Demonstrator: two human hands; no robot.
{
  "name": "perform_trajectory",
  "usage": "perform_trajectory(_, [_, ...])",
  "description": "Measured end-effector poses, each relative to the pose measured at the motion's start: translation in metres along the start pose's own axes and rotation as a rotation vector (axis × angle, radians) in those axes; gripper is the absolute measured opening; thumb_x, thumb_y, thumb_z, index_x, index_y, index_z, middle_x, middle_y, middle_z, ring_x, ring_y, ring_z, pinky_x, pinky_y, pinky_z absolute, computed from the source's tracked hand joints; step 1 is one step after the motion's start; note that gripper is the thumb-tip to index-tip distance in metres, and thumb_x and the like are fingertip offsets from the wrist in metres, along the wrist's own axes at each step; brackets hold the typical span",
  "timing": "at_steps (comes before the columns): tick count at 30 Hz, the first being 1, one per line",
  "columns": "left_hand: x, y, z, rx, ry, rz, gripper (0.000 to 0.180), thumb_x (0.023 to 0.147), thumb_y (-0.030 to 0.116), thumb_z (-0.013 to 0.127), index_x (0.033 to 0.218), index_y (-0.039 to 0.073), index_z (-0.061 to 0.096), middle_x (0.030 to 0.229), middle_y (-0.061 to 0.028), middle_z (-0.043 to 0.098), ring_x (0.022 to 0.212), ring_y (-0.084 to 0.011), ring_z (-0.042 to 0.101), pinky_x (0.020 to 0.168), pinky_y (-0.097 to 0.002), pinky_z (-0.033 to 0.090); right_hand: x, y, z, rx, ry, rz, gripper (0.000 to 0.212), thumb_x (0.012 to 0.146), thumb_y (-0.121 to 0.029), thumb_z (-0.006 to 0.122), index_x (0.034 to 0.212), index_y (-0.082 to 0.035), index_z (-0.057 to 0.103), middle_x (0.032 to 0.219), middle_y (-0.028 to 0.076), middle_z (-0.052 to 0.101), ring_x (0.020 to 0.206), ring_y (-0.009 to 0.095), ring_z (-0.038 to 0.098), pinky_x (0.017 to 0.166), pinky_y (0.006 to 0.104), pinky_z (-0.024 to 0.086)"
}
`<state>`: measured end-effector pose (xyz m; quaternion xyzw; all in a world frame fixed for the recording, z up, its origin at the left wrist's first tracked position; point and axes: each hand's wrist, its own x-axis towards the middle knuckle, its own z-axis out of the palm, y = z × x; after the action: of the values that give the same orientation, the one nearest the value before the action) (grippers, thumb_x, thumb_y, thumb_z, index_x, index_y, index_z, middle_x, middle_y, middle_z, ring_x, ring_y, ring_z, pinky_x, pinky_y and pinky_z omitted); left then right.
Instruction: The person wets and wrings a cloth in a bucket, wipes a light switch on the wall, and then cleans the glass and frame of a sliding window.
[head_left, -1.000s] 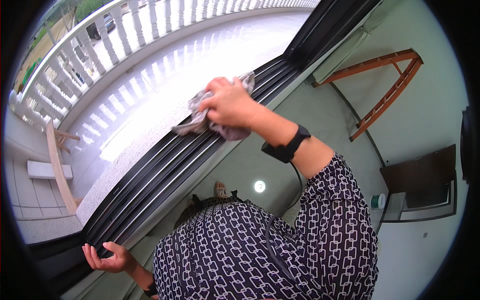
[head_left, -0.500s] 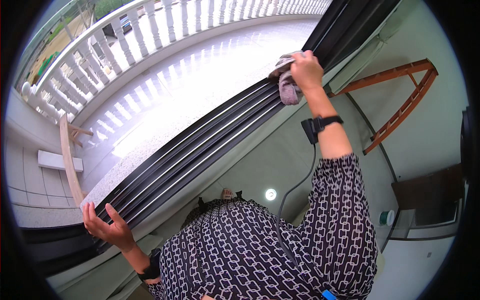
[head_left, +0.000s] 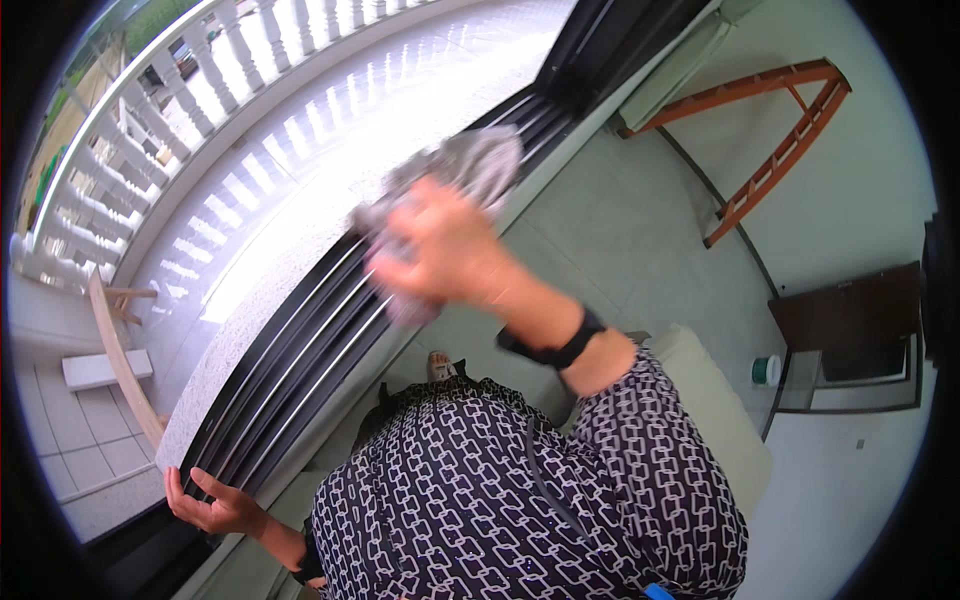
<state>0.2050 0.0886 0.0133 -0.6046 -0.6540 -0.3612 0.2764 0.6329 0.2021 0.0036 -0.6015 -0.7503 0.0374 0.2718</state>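
Cloth [head_left: 475, 165] across the track [head_left: 300, 362]
It should handle light and limp; hold it by the bunched middle. Your right hand [head_left: 440, 245] grasps it toward the track's upper right end; your left hand [head_left: 212, 505], relaxed and empty, is near the lower left end.

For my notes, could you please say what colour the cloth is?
The cloth is greyish mauve, clearest in the head view.
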Motion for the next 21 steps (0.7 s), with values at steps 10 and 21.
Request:
perform_trajectory(10, [-0.011,-0.002,-0.018,0.115,-0.103,-0.038,0.026,0.097,0.018,0.062,0.111,-0.004,0.066,0.117,-0.0179,0.065,0.111,-0.0342,0.059,0.099,-0.0442,0.043,0.037,0.059,-0.011,-0.106,0.122,-0.033,0.029,0.071,-0.042,0.071,0.08,-0.014,0.071,0.097,0.007,0.065,0.084,0.028,0.067,0.068,0.0409,0.056])
perform_trajectory(21, [-0.003,0.012,-0.008,0.032,-0.076,-0.052,0.023,0.095,0.013,0.062,0.108,-0.006,0.066,0.115,-0.019,0.065,0.11,-0.0352,0.059,0.1,-0.0448,0.043,0.033,0.182,-0.058,-0.467,0.177,0.538,0.057,0.072,-0.063,0.069,0.096,-0.012,0.076,0.106,0.016,0.062,0.091,0.037,0.064,0.08,0.0458,0.055])
